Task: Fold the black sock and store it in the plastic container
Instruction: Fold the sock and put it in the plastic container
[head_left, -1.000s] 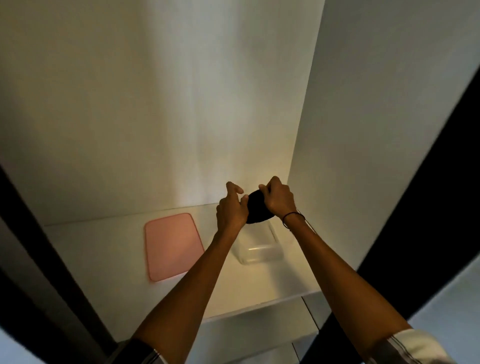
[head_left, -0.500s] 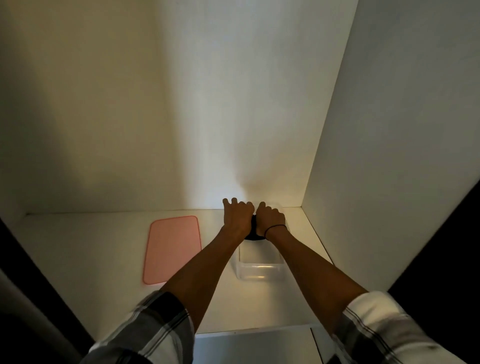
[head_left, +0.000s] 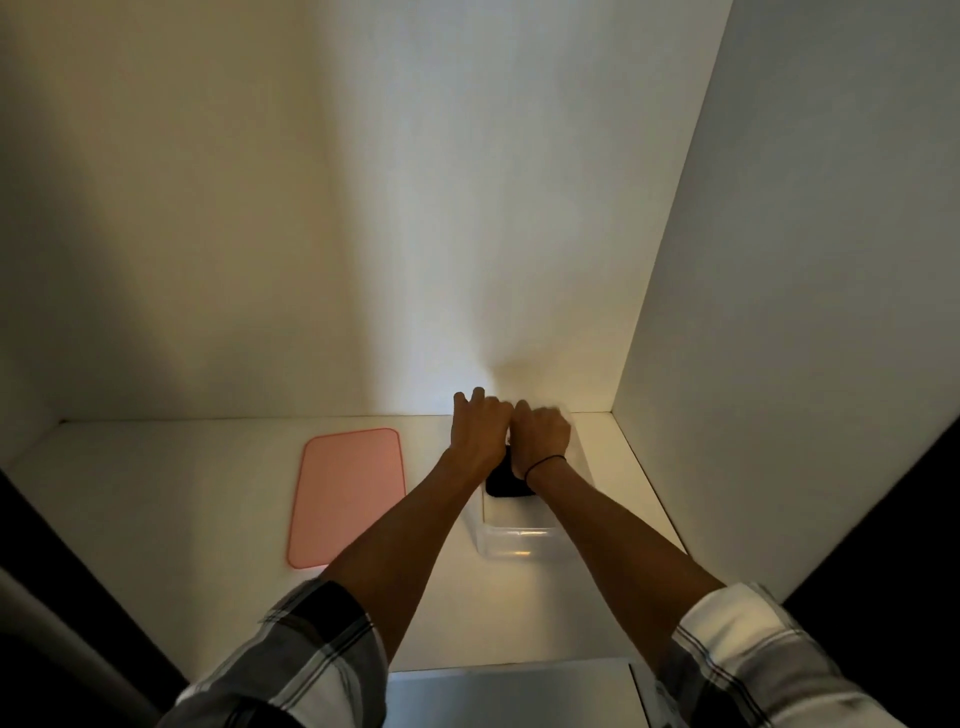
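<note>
1. Fingers (head_left: 477, 402) of the left hand (head_left: 475, 431) curled downward, knuckles up, tips hidden; whether pinching the black sock (head_left: 506, 483) or merely pressing on it: cannot tell.
2. Fingers of the right hand (head_left: 540, 434) bent and blurred, pressed close beside the left hand's, tips hidden too; hold on the sock likewise impossible to tell.
3. Just beneath and nearward of both sets of fingers: black sock, a compact dark bundle, sitting inside the clear plastic container (head_left: 517, 543), toward its far end.
4. Container standing on the white shelf (head_left: 156, 493), under the fingers, near the right side wall.
5. Left of the fingers, apart from the container: pink lid (head_left: 348, 496) lying flat on the shelf.
6. Thin dark band (head_left: 545, 461) around the right wrist, just behind the fingers.
7. Nearer still: bare forearms, then plaid sleeves (head_left: 291, 660) at the bottom edge.
</note>
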